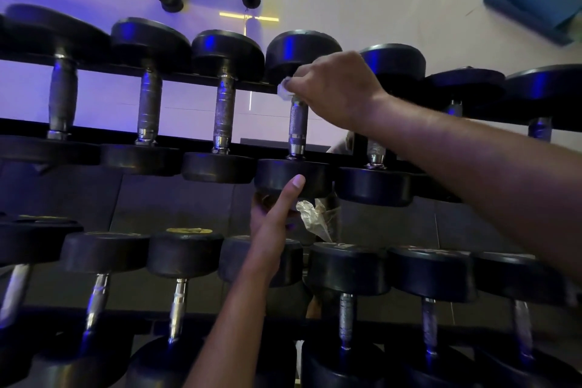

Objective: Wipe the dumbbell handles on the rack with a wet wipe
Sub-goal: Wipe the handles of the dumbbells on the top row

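Now the right hand (333, 85) is up at the top end of the fourth handle (298, 126) on the upper rack (189, 77), fingers curled over a small white wipe (283, 89), pressing it right where the steel meets the far head. That handle is silvery and knurled, with polished collars, standing between two round black heads. At six o'clock from it, the left hand (277, 214) grips the near head (293, 176), thumb pointing up its face, with a crumpled clear wrapper (311, 217) pinched under the fingers. More black dumbbells line the lower row (346, 271), steel handles glinting in blue light.
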`<state>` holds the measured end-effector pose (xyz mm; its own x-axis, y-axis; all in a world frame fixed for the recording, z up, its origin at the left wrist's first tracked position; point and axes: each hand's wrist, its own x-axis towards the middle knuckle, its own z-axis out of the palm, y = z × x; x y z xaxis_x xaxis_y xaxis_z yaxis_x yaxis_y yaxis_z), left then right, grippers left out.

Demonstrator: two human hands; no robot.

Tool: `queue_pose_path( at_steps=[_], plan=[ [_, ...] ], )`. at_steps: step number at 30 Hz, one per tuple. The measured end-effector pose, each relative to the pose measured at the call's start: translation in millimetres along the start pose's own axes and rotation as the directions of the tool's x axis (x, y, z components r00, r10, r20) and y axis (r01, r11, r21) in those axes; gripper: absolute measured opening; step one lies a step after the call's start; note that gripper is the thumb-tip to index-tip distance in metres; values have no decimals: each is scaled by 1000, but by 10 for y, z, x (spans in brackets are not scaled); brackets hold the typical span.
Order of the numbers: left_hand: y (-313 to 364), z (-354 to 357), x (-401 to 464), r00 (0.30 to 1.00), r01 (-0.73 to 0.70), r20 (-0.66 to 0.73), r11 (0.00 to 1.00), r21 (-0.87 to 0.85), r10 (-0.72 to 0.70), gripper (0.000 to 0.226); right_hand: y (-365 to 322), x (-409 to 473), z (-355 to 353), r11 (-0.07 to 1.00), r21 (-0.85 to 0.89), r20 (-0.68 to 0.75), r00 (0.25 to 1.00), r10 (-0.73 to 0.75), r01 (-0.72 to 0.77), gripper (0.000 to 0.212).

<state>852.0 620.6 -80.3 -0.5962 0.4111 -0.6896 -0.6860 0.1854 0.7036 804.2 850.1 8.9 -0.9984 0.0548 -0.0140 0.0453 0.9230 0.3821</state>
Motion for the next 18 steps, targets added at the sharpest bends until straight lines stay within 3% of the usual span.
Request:
queue_pose_path(
  at_steps=[3,6,10,14,18],
  plan=[
    [-4,-3,1,1000,2,-5,1000,0,-2,76,65,71,-97,996,-53,101,992,-73,79,30],
    [4,-8,18,1000,12,11,1000,-4,-12,66,67,130,-191,999,-25,155,987,-40,44,35],
    [-3,-36,22,1000,6,25,1000,18,-7,76,-7,173,-252,997,72,202,979,-18,3,39],
    [11,-76,37,999,-15,42,999,35,13,78,-71,215,-338,986,155,249,968,23,-64,36],
    [43,-91,22,996,-52,74,998,25,50,67,-146,273,-399,984,177,364,931,-35,-32,27]
  ],
)
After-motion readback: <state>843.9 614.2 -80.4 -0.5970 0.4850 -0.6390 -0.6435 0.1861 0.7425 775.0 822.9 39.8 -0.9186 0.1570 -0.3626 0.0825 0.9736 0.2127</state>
